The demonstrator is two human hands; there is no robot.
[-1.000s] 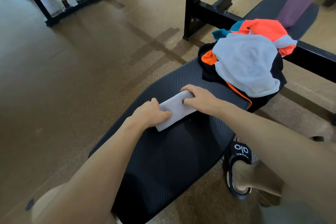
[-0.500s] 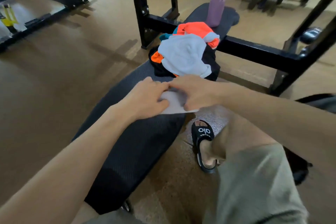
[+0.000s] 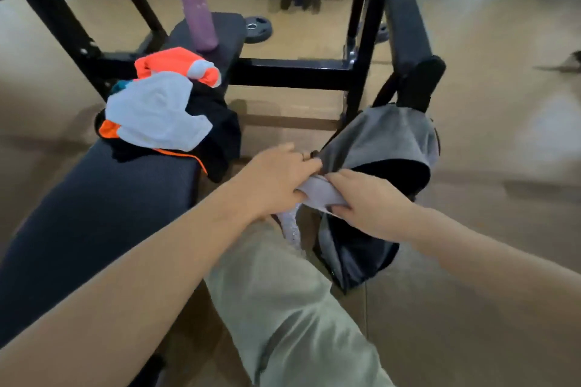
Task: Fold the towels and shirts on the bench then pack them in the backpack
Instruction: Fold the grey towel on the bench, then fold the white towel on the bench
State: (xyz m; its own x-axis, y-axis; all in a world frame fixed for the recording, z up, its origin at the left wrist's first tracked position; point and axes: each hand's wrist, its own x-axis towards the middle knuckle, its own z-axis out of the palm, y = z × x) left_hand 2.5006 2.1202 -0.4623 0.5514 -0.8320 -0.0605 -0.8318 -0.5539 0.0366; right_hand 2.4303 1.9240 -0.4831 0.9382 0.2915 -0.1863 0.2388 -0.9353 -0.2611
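So the folded towel (image 3: 317, 195) had come off the surface (image 3: 103, 198) since a second earlier, when both hands were pressing it flat there. It was now held in the air at about 3 o'clock from the surface edge, right at the mouth of the backpack (image 3: 383, 138), which hung off the rack at roughly 1 o'clock from the hands.

The left hand (image 3: 276, 179) was curled around the towel's near-left end, and its fingertips looked like they were also up against the backpack's rim, though I couldn't tell if it was actually pulling the rim open. The right hand (image 3: 367, 201) pinched the towel's right end, thumb on top and fingers under it. One loose bit of the towel dangled below the hands.

To do this step well, I'd say keep both ends clamped so the fold doesn't spring open, tuck that dangling flap in first, then feed the towel in flat through the dark opening at 2 o'clock instead of stuffing it. The backpack is soft and saggy, so one hand would probably need to hold the mouth wide.

The pile (image 3: 163, 110) of white, orange and black stuff still sat unfolded on the surface at 10 o'clock, with the bottle (image 3: 196, 9) behind it at 11.
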